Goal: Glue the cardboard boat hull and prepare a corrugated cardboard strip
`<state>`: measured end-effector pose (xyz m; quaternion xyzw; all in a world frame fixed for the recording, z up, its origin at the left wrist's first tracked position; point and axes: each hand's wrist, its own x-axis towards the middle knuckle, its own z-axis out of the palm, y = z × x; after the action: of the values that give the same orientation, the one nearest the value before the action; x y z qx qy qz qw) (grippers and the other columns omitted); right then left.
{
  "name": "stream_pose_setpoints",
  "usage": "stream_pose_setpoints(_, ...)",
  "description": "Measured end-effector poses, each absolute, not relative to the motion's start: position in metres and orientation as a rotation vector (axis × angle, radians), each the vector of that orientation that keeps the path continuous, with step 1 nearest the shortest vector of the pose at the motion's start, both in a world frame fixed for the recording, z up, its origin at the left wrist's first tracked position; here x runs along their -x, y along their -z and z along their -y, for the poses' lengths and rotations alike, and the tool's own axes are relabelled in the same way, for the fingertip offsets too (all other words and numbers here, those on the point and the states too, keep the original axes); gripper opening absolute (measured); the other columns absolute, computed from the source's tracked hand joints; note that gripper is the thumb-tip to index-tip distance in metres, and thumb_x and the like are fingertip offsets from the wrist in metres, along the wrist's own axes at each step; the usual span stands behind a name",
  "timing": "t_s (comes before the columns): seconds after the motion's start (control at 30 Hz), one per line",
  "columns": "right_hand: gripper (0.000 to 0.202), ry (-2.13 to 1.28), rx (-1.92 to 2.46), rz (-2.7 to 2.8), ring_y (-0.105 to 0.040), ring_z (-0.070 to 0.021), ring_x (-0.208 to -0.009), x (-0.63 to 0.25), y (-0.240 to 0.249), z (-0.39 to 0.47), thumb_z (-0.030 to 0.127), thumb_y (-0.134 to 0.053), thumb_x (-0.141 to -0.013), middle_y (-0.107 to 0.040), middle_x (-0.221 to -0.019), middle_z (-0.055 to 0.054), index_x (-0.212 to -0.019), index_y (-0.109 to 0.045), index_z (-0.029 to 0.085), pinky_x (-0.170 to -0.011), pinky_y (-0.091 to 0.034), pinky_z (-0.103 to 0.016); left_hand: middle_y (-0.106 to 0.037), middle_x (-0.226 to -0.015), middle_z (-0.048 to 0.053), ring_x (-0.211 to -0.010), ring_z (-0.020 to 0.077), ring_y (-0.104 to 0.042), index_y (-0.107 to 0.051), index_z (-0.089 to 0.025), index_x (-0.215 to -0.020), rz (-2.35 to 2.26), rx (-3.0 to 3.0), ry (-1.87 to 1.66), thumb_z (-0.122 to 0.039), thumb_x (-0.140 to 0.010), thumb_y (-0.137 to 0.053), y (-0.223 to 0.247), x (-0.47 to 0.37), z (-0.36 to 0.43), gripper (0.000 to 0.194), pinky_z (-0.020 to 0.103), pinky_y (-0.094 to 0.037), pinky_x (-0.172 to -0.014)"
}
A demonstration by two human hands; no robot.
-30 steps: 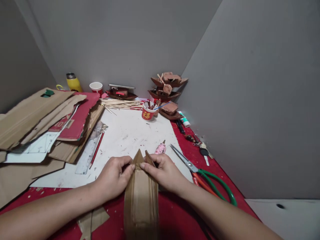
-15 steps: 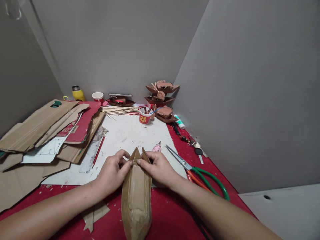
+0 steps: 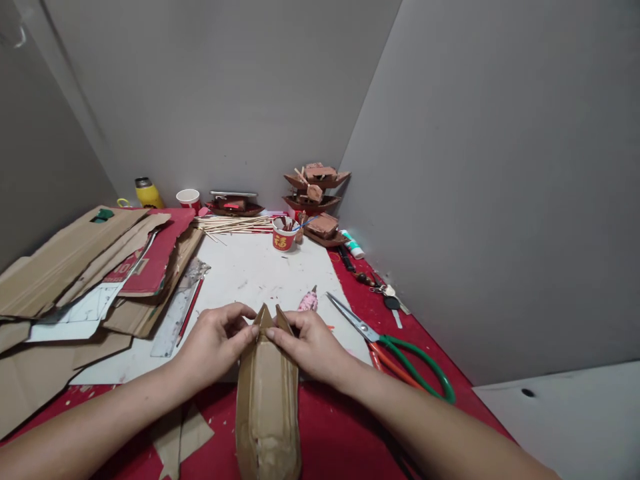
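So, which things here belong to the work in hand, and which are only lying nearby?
Likely belonging:
boat-shaped cardboard piece, being held
cardboard sheets, similar material
scissors, probably for cutting cardboard

Apparently just lying about:
yellow bottle
keys

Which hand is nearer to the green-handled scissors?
Right. The right hand is left of the green-handled scissors, apart from them; the left hand is farther left, on the other side of the cardboard boat hull.
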<state>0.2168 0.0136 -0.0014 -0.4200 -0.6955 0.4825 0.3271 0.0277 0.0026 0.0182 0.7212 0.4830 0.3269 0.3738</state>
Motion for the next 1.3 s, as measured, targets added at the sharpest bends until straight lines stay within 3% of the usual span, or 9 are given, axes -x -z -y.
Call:
stream_pose_setpoints(0.2,0.020,-1.312,1.118,1.779,-0.038,-0.0105,-0.059,-0.216,0.001,-0.015,0.027,-0.051,-0.082,-0.042,-0.062,0.003,-0.065,-0.054,0.015,-0.055,-0.033,-0.021,-0.074,-0.094,0.004,-0.090,0.0197,-0.067,-0.072,-0.017,-0.102,-1.044,-1.743,-0.758,-0.022,-0.088,-0.053,-0.024,-0.031,-0.010,0.024,0.026,-0.049,-0.080)
stream_pose_setpoints(0.5,0.022,-1.350,1.196,1.748,-0.032,-0.0091,-0.057,-0.219,0.001,-0.021,0.026,-0.051,-0.081,-0.034,-0.060,0.005,-0.062,-0.047,0.016,-0.051,-0.027,-0.021,-0.071,-0.083,0.003,-0.079,0.0176,-0.063,-0.072,-0.014,-0.096,-1.037,-1.688,-0.722,-0.023,-0.087,-0.054,-0.019,-0.033,-0.021,0.022,0.025,-0.047,-0.072)
stream_pose_setpoints(0.77,0.027,-1.362,1.208,1.776,-0.027,-0.0079,-0.056,-0.216,0.003,-0.020,0.023,-0.050,-0.085,-0.029,-0.060,0.006,-0.060,-0.039,0.018,-0.049,-0.023,-0.020,-0.063,-0.068,0.001,-0.067,0.0148,-0.057,-0.067,-0.014,-0.070,-1.099,-1.718,-0.729,-0.023,-0.086,-0.054,-0.015,-0.031,-0.026,0.023,0.024,-0.043,-0.063)
stream_pose_setpoints(1.0,0.027,-1.403,1.179,1.761,-0.029,-0.0083,-0.057,-0.216,0.005,-0.017,0.024,-0.050,-0.087,-0.031,-0.061,0.006,-0.062,-0.041,0.018,-0.050,-0.026,-0.020,-0.073,-0.088,0.002,-0.086,0.0180,-0.066,-0.072,-0.017,-0.096,-1.000,-1.539,-0.722,-0.017,-0.083,-0.057,-0.016,-0.030,-0.028,0.020,0.025,-0.047,-0.078)
stream_pose_setpoints(1.3,0.030,-1.322,1.231,1.851,-0.028,-0.0080,-0.056,-0.218,0.002,-0.014,0.025,-0.050,-0.086,-0.028,-0.060,0.006,-0.060,-0.037,0.018,-0.049,-0.023,-0.021,-0.072,-0.074,0.003,-0.069,0.0157,-0.062,-0.072,-0.014,-0.077,-1.058,-1.400,-0.653,-0.022,-0.078,-0.063,-0.022,-0.031,-0.026,0.013,0.023,-0.046,-0.064)
